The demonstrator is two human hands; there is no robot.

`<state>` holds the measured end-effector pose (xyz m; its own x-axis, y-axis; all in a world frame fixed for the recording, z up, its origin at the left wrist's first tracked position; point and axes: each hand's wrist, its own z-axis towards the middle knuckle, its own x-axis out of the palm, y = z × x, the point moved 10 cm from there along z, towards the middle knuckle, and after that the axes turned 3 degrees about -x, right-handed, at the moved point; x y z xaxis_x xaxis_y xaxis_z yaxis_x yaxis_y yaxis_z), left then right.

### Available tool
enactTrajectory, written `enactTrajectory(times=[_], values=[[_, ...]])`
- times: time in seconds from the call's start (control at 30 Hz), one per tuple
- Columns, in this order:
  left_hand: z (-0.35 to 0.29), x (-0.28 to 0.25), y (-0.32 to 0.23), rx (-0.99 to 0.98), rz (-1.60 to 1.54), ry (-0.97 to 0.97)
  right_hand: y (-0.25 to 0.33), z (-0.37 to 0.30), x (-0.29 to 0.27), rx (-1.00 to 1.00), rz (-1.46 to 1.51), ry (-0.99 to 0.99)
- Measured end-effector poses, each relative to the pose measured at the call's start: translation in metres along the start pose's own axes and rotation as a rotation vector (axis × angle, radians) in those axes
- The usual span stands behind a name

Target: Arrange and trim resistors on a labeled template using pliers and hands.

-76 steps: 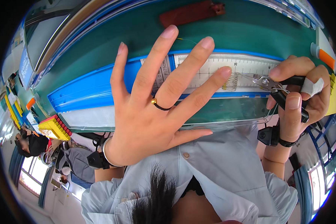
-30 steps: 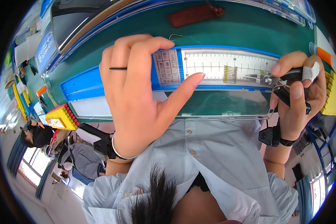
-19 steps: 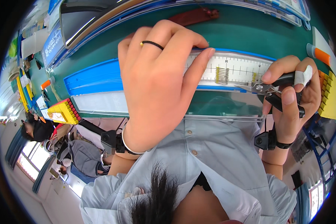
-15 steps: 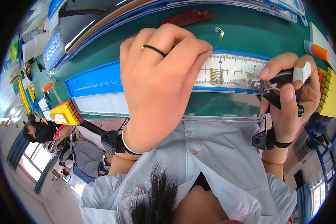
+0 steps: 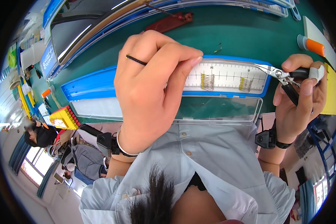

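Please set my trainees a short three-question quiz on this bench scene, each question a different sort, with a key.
1. Which hand holds the pliers?
2. True or false: the clear lid lies open on the person's side of the blue box.
3. How many groups of thin metal pieces show on the ruler?

Key:
1. The right hand.
2. True.
3. Two.

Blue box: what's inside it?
In the box, a ruler card with two rows of hooks on it shows toward the right. The left hand covers the middle; whatever lies behind it is hidden.
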<state>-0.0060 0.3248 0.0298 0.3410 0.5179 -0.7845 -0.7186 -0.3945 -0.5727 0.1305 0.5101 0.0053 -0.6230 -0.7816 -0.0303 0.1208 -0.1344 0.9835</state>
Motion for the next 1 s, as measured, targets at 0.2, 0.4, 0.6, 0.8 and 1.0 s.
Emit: enactTrajectory(times=[0.2, 0.4, 0.6, 0.8, 1.0], values=[[0.0, 0.001, 0.006, -0.065, -0.093, 0.029, 0.002, 0.0, -0.005, -0.023, 0.018, -0.033], [0.002, 0.002, 0.0, -0.144, -0.163, 0.015, 0.001, -0.009, -0.013, -0.034, 0.086, -0.055], [0.002, 0.024, -0.036, 0.06, -0.183, 0.093, 0.003, -0.009, -0.014, 0.012, 0.123, -0.001], [-0.001, 0.029, -0.031, 0.072, -0.212, 0.054, -0.001, -0.011, -0.009, 0.044, 0.066, 0.028], [-0.001, 0.03, -0.028, 0.063, -0.299, 0.061, 0.001, -0.008, -0.001, 0.047, 0.013, 0.067]])
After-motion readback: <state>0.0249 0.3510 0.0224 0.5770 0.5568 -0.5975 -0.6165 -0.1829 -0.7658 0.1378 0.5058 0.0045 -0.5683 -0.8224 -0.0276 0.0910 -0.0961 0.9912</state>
